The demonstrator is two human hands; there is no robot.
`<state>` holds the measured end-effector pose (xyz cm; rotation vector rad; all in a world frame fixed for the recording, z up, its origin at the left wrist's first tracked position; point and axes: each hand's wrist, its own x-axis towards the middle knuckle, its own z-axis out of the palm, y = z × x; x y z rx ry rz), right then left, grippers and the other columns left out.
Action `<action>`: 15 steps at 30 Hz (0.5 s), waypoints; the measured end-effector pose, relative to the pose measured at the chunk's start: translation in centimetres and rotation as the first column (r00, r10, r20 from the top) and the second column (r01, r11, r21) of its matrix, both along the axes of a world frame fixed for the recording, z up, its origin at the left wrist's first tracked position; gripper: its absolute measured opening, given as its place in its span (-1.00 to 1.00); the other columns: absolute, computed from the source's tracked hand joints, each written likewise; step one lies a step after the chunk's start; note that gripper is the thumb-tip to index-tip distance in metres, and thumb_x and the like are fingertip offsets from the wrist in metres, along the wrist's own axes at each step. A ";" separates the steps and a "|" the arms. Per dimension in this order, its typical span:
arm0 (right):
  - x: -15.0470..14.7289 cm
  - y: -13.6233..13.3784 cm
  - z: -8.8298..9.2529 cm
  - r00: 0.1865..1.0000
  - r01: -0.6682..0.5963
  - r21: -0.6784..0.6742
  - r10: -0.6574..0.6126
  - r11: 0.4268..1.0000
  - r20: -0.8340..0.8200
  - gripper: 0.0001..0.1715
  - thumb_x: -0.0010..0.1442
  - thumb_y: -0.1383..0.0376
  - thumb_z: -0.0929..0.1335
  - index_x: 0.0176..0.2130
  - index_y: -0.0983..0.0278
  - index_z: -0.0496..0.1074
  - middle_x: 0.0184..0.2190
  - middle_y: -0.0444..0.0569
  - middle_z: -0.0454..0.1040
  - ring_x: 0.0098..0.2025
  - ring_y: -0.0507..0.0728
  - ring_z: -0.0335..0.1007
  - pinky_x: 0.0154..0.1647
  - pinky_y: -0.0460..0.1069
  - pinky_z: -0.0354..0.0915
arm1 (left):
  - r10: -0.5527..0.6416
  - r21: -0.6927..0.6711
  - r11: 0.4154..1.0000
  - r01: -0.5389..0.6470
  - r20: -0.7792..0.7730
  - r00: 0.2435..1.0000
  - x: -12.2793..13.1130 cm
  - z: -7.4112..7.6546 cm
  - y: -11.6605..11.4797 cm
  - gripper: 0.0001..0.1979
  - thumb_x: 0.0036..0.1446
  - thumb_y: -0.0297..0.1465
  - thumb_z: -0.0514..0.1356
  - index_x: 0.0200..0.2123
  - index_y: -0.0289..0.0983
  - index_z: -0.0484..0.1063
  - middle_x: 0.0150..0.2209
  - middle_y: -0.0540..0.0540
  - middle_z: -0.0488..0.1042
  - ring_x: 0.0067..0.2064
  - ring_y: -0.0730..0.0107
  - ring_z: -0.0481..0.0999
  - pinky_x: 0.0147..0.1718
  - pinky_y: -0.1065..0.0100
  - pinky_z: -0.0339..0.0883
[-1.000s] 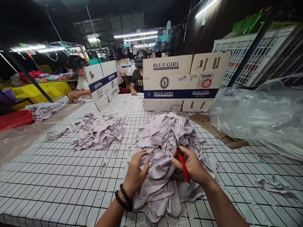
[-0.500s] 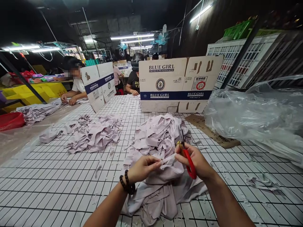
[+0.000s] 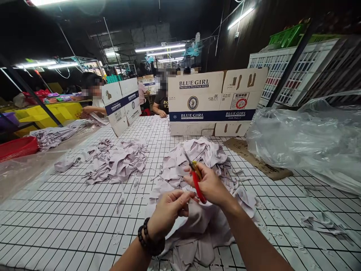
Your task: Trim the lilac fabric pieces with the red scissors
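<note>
Red-handled scissors are held in my right hand, their blades pointing up and to the left. My left hand, with dark bead bracelets at the wrist, pinches the edge of a pale lilac fabric piece close below the scissors. The fabric hangs from the fingers over the near side of a heap of similar fabric. Where exactly the fingertips meet the cloth is partly hidden. A second, smaller fabric pile lies to the left.
Two flattened beer cartons, a wide one and a narrower one, stand upright across the grid-patterned table. Clear plastic sheeting and brown cardboard lie at right. Co-workers sit beyond. Small scraps are scattered about.
My right hand with the scissors has moved left, close over my left hand, and the blades have swung leftward. The fabric strip stretched between the hands no longer shows. The view has shifted slightly.
</note>
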<state>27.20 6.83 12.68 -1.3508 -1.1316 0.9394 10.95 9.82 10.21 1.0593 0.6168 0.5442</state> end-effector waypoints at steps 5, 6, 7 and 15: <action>0.0 -1.9 -1.7 0.993 -0.115 -0.206 0.109 0.972 -0.044 -0.52 -0.20 0.17 0.58 -0.37 0.26 0.35 -0.42 -0.16 0.39 -0.44 0.03 0.24 -0.44 -0.08 0.17 | 0.311 -0.108 0.947 -0.303 0.057 0.949 -0.8 -0.4 0.4 -0.49 -0.15 -0.08 0.42 -0.23 -0.35 0.59 -0.50 0.01 0.40 -0.49 0.57 0.34 -0.51 0.54 0.27; -0.2 -2.3 -2.2 0.990 -0.138 -0.231 0.128 0.963 -0.059 -0.52 -0.22 0.17 0.58 -0.39 0.27 0.33 -0.45 -0.19 0.36 -0.46 0.02 0.21 -0.46 -0.09 0.14 | 0.325 -0.087 0.943 -0.321 0.039 0.945 -1.0 -0.7 0.5 -0.50 -0.16 -0.07 0.42 -0.29 -0.37 0.58 -0.54 0.04 0.36 -0.51 0.58 0.32 -0.52 0.54 0.26; -0.4 -2.6 -2.6 0.988 -0.147 -0.234 0.134 0.961 -0.071 -0.53 -0.20 0.17 0.58 -0.42 0.26 0.31 -0.50 -0.22 0.32 -0.48 0.00 0.17 -0.47 -0.10 0.11 | 0.339 -0.044 0.940 -0.338 0.008 0.941 -1.3 -1.1 0.6 -0.52 -0.17 -0.06 0.42 -0.38 -0.38 0.56 -0.57 0.06 0.32 -0.52 0.57 0.31 -0.52 0.52 0.26; -0.4 -3.1 -1.4 0.956 -0.291 -0.170 0.279 0.942 -0.091 -0.72 -0.05 0.29 0.43 -0.41 0.23 0.22 -0.54 -0.29 0.16 -0.52 -0.05 0.00 -0.51 -0.13 -0.02 | 0.223 0.488 0.861 -0.141 -0.115 0.968 -2.8 -2.1 1.4 -0.60 0.09 -0.13 0.28 -0.10 -0.25 0.38 -0.36 0.00 0.39 -0.38 0.44 0.37 -0.38 0.42 0.29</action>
